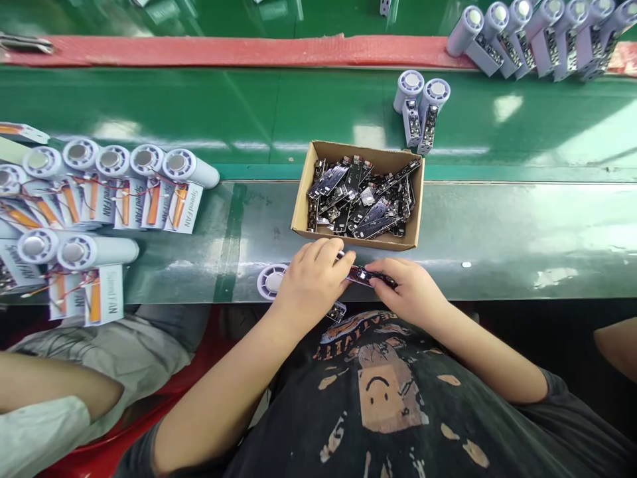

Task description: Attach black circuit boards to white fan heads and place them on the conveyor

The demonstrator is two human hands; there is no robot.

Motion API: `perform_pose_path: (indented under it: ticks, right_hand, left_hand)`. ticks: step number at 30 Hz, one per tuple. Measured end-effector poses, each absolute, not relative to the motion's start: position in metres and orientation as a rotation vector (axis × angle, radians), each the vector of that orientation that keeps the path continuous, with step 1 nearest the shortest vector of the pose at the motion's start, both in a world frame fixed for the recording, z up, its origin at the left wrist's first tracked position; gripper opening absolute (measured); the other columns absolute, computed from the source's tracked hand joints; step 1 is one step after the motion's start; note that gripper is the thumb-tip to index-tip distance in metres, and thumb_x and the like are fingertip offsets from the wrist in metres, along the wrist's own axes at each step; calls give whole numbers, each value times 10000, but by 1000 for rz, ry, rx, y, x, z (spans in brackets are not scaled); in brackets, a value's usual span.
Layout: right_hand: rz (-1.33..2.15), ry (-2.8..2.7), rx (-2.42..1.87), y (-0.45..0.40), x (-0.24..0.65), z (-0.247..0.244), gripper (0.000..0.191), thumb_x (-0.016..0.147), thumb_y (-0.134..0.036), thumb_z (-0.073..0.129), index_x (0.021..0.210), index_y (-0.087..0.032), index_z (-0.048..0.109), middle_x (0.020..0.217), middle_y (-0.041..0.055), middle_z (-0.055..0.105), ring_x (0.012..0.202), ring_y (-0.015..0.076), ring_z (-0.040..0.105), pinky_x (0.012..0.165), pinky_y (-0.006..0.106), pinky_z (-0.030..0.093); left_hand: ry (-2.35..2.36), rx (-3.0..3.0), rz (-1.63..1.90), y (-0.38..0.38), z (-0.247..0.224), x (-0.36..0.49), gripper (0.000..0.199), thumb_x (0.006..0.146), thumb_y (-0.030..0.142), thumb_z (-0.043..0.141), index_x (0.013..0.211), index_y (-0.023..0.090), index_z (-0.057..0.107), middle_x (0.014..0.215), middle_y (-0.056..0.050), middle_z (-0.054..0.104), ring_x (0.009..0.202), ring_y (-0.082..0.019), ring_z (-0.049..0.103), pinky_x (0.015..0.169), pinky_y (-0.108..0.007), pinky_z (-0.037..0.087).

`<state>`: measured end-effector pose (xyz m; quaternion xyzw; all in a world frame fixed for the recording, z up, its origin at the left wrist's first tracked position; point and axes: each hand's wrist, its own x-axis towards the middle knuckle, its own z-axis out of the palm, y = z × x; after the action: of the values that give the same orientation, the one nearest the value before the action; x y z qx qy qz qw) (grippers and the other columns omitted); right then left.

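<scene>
My left hand and my right hand both grip a long, dark circuit board with a small lit spot, just in front of a cardboard box. The box holds a heap of similar black circuit boards. Beside my left hand, a white fan motor housing lies partly hidden behind it. A small circuit board sits below my hands, close to my left wrist.
Assembled white handheld fans with SpeedFAN cards lie in rows at the left. More white fan bodies stand beyond the box on a green belt, below a red strip. A co-worker's arm shows at the lower left.
</scene>
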<state>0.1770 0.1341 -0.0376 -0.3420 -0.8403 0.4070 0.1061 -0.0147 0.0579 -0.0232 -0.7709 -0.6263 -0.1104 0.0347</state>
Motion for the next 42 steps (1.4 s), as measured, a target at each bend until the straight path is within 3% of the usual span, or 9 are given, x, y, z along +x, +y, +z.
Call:
perform_pose_path:
  ticks: [2,5,16,21,27,33,38,42]
  right_hand:
    - [1003,-2580,-942,133,178,-36,238,909,-236,558,1091,-198,707,937,83,652,849,206,615,804,369,501]
    - [870,-2683,-922,132,178,-37,287,893,-288,627,1152,-206,717,986,92,626,849,204,613,789,367,522]
    - [760,-2579,-772,135,179,-50,263,919,-266,582,1102,-172,746,887,82,608,805,185,573,742,346,543]
    - [657,-2550,-691,134,183,-54,267,932,-282,588,1085,-132,747,872,86,618,771,179,567,724,340,552]
    - [612,-2571,-684,133,186,-57,254,930,-294,613,1096,-152,743,898,83,638,794,186,572,757,352,527]
    - [642,-2581,-750,129,189,-59,268,942,-335,605,1129,-199,740,925,76,632,812,191,554,728,339,455]
    - [752,-2611,-808,131,190,-55,272,925,-342,639,1144,-216,739,929,71,613,842,192,541,727,326,404]
    - [771,-2639,-811,131,190,-49,258,925,-332,642,1137,-220,737,925,67,601,834,189,520,718,319,374]
  left_hand:
    - [-1975,-2384,-381,58,-26,-15,269,856,147,629,1123,135,653,1087,-144,621,1026,-290,598,816,-433,561]
    - [-1984,-2416,-444,59,-30,-15,300,848,127,631,1148,115,643,1104,-148,602,1045,-287,580,866,-445,552]
    - [-2026,-2456,-509,57,-28,-17,355,860,133,640,1215,117,631,1165,-160,597,1100,-295,570,924,-482,544]
    - [-1763,-2384,-268,42,-16,-6,177,886,163,621,1046,189,692,1322,-107,609,1258,-344,530,1026,-523,492]
    - [-1818,-2307,-98,43,-4,9,142,883,193,618,994,178,706,1236,-120,668,1174,-321,603,1005,-509,507]
    - [-1894,-2438,6,53,2,5,163,902,199,574,988,169,709,1349,-137,615,1245,-374,562,1041,-627,453]
    - [-2034,-2723,-293,57,5,-24,263,928,240,563,1159,148,650,1265,-140,645,1168,-288,619,992,-482,541]
    - [-2035,-2714,-233,53,-2,-26,253,902,230,609,1134,142,659,1269,-155,620,1153,-308,607,993,-499,528]
